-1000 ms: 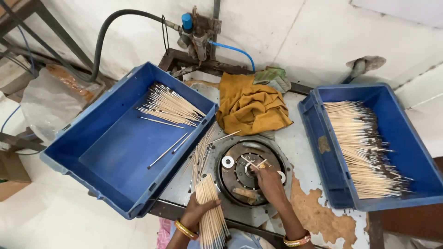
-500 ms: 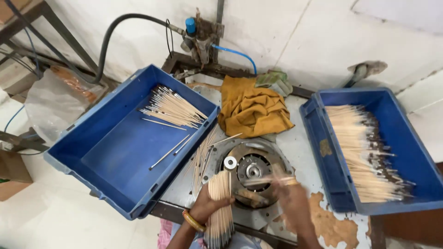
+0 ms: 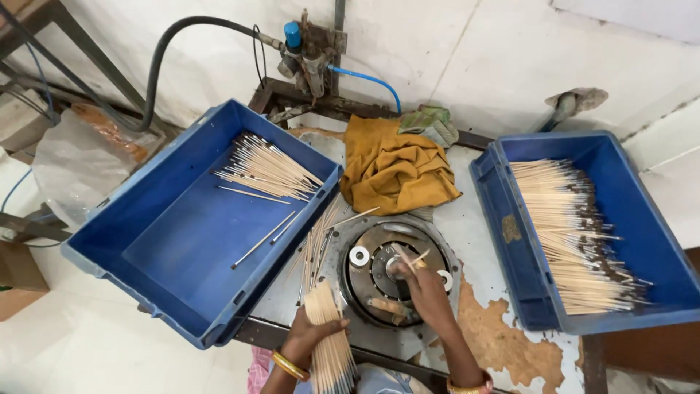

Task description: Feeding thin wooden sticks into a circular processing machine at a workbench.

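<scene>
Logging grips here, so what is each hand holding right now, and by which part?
The left hand grips a stick bundle around its middle. The right hand pinches a few sticks by their lower ends over the round machine.

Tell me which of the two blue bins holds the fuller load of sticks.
The blue bin on the right: sticks cover most of its floor. The left blue bin has only a small pile at its far corner.
</scene>
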